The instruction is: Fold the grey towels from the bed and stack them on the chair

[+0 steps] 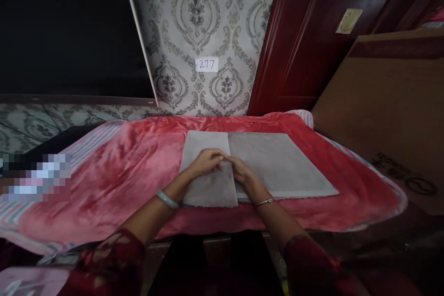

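Note:
A grey cloth point(277, 162) lies flat on a red blanket point(121, 171), with its left part folded over into a narrower flap point(204, 189). My left hand point(208, 161) rests palm down on that flap, fingers curled toward the fold's edge. My right hand point(243, 171) lies beside it at the same edge, fingers pressed on the cloth and touching the left hand's fingertips. A pale green bangle sits on my left wrist and a thin silver bracelet on my right.
The blanket covers a table against a patterned wall bearing a small label "277" point(206, 64). A dark screen point(69, 32) stands at the left, a dark red door point(305, 41) and a brown cardboard panel point(388, 111) at the right.

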{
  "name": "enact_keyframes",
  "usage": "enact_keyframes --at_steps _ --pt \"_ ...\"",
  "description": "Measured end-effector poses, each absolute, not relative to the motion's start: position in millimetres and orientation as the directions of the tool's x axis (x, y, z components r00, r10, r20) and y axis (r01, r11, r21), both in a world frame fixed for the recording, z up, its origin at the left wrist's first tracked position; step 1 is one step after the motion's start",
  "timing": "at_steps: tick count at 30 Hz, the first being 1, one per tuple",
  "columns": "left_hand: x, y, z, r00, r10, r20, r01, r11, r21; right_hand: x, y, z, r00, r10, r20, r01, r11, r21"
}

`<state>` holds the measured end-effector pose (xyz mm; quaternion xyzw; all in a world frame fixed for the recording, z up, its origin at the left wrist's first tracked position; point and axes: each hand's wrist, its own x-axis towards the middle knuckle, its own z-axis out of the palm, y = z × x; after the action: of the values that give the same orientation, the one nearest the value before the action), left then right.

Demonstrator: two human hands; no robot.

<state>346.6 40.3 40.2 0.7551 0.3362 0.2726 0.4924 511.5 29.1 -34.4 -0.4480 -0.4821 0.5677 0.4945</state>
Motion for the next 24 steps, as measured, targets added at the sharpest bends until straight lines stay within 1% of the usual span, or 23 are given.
enact_keyframes --at_steps 1,3,5,6,7,9,11,12,14,16,21,24 --pt "331.0 44.9 41.6 0.534 0.832 0.15 0.224 -0.31 0.924 509.7 32.7 -34.9 -0.092 0.995 -0.047 -0.139 -0.059 -0.989" --pt "298.7 54.9 41.4 0.274 0.929 0.247 0.254 -0.318 0.913 506.7 41.9 -31.4 -0.037 0.995 -0.091 -0.148 -0.096 -0.984" --pt "270.4 62.4 33.0 0.027 0.962 0.271 0.292 -0.266 0.918 507.0 52.6 -22.0 0.014 0.992 -0.123 -0.141 -0.12 -0.983" --pt "259.0 64.3 25.6 -0.044 0.964 0.263 0.297 -0.239 0.925 509.5 57.8 -15.7 0.023 0.992 -0.124 -0.138 -0.119 -0.983" --pt "249.7 64.9 16.7 -0.079 0.965 0.25 0.298 -0.216 0.93 513.9 62.4 -9.2 0.019 0.994 -0.11 -0.139 -0.106 -0.985" --pt "237.6 62.9 -2.3 -0.07 0.973 0.22 0.302 -0.19 0.934 528.4 68.1 1.8 0.011 0.998 -0.058 -0.154 -0.055 -0.987" --pt "232.6 59.4 -17.5 -0.035 0.979 0.202 0.31 -0.181 0.933 548.0 67.6 6.0 0.047 0.999 -0.024 -0.168 -0.016 -0.986" --pt "231.9 57.9 -22.5 -0.024 0.98 0.2 0.316 -0.182 0.931 558.2 65.3 4.9 0.079 0.996 -0.037 -0.167 -0.024 -0.986" --pt "232.5 56.7 -26.9 -0.019 0.978 0.206 0.339 -0.187 0.922 575.9 57.8 -2.2 0.139 0.985 -0.106 -0.155 -0.084 -0.984" --pt "233.5 57.3 -26.7 -0.019 0.977 0.212 0.366 -0.19 0.911 587.5 49.6 -12.0 0.155 0.974 -0.167 -0.154 -0.143 -0.978" --pt "233.9 57.9 -25.1 -0.007 0.972 0.234 0.395 -0.212 0.894 592.9 35.1 -24.1 0.111 0.977 -0.18 -0.19 -0.157 -0.969" --pt "234.7 55.5 -26.3 -0.004 0.968 0.251 0.414 -0.227 0.881 593.7 24.5 -21.8 0.017 0.988 -0.156 -0.177 -0.151 -0.972"
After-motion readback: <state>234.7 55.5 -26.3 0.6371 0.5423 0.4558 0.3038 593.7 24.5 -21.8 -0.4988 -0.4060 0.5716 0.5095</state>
